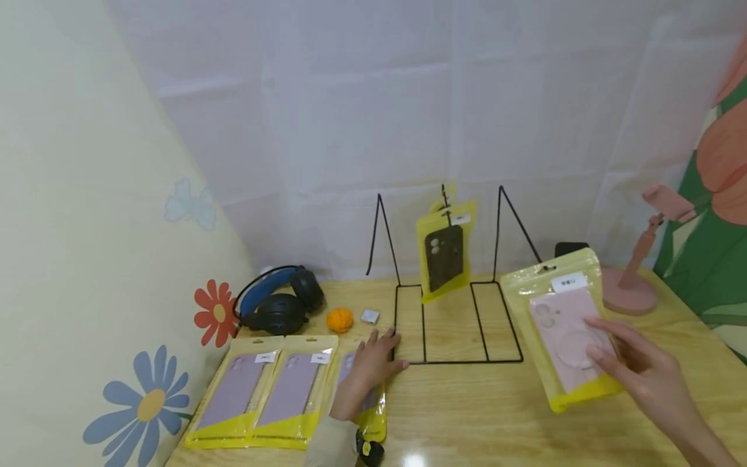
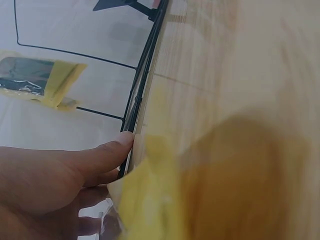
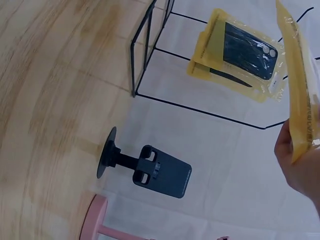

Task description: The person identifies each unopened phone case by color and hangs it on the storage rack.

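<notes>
At the right, my right hand (image 1: pixel 648 373) holds a pink phone case in a clear and yellow pouch (image 1: pixel 569 337), raised above the table with its white label facing me. Thumb and index finger lie on its front. The right wrist view shows that pouch (image 3: pixel 296 85) edge-on. My left hand (image 1: pixel 370 366) grips the front left corner of a black wire display rack (image 1: pixel 458 361), thumb on the wire (image 2: pixel 129 117). Pouched dark phone cases (image 1: pixel 445 256) hang from the rack's middle hook. Under my left forearm lies another pouched purple case (image 1: pixel 373 415), partly hidden.
Two pouched purple cases (image 1: pixel 230 395) lie side by side at the left. Behind them are black and blue headphones (image 1: pixel 280 311), an orange ball (image 1: pixel 340 320) and a small white box (image 1: pixel 370 316). A pink stand (image 1: pixel 630 292) and a black phone stand (image 3: pixel 165 172) stand at the right.
</notes>
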`<action>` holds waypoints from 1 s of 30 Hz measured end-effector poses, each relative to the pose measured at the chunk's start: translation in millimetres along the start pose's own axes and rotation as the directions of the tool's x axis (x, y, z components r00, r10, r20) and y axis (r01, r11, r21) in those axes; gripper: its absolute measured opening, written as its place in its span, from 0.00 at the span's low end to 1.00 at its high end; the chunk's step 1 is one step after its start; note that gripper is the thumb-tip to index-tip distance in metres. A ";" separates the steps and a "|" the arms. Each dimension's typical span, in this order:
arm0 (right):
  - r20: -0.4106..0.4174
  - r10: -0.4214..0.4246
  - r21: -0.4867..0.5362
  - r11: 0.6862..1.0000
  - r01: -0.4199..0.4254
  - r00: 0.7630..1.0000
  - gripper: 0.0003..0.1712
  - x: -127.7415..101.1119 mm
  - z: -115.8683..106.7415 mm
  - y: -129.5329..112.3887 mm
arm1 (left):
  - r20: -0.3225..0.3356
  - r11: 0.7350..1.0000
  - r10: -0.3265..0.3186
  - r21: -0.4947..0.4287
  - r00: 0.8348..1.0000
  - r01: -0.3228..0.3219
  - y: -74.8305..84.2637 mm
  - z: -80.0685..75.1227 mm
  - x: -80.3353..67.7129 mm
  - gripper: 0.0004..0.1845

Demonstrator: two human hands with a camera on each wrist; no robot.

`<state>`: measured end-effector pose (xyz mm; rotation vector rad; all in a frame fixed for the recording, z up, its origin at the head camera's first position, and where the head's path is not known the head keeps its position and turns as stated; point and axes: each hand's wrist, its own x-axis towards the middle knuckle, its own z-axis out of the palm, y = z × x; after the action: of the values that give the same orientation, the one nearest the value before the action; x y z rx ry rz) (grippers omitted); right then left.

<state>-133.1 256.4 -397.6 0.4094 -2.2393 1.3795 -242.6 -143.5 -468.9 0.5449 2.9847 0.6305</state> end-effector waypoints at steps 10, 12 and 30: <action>0.003 0.012 0.128 0.992 -0.012 1.000 0.22 52.6 29.2 35.1 | -0.001 1.000 -0.017 0.017 1.000 0.017 -3.5 -5.8 -1.4 0.31; -0.017 0.003 0.162 0.987 0.000 1.000 0.21 69.6 37.5 44.4 | -0.003 1.000 -0.013 0.017 1.000 0.013 -3.8 -5.1 -1.8 0.31; -0.192 0.057 0.347 0.938 0.013 0.980 0.13 147.6 82.2 79.1 | 0.009 1.000 -0.018 0.020 1.000 0.018 4.6 -3.0 -4.4 0.31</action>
<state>-315.3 217.6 -408.8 0.3444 -1.8463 1.7530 -237.3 -142.2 -464.4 0.5201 2.9871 0.5956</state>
